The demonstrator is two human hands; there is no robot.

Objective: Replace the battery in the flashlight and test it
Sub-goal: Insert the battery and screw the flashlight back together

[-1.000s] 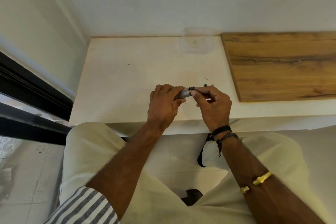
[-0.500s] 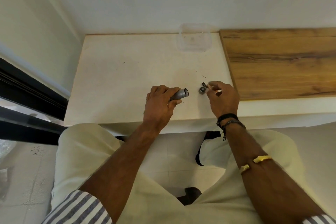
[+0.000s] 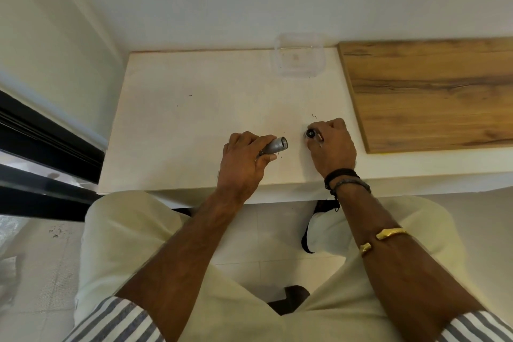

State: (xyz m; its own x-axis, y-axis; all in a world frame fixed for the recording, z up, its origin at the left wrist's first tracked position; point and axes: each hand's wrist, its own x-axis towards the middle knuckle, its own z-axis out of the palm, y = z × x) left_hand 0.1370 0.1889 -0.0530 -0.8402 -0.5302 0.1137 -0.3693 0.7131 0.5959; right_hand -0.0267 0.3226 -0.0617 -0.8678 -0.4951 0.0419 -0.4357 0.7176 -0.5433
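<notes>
**Grey metal flashlight body [image 3: 273, 146] open, end cap [image 3: 310, 133] off**

**Status.** The flashlight is in two parts. The left hand [image 3: 244, 164] grips the flashlight body with its fingers curled round the barrel. The open threaded end points right, low over the white table [image 3: 180, 119]. The right hand [image 3: 333, 144] pinches the end cap in its fingertips, at or just above the table surface, near the body but apart from it. A pale sliver shows under the right hand; whether it is a battery cannot be told.

**Done.** Cap removal appears complete.

**Remaining.** No battery is plainly visible in the barrel or on the table. Removing the old cell, fitting the new one, refitting the cap and testing the light are therefore all judged outstanding. A clear plastic container [image 3: 299, 55] stands at the back edge, beside the wooden board [image 3: 430, 91]; its contents cannot be made out.
</notes>
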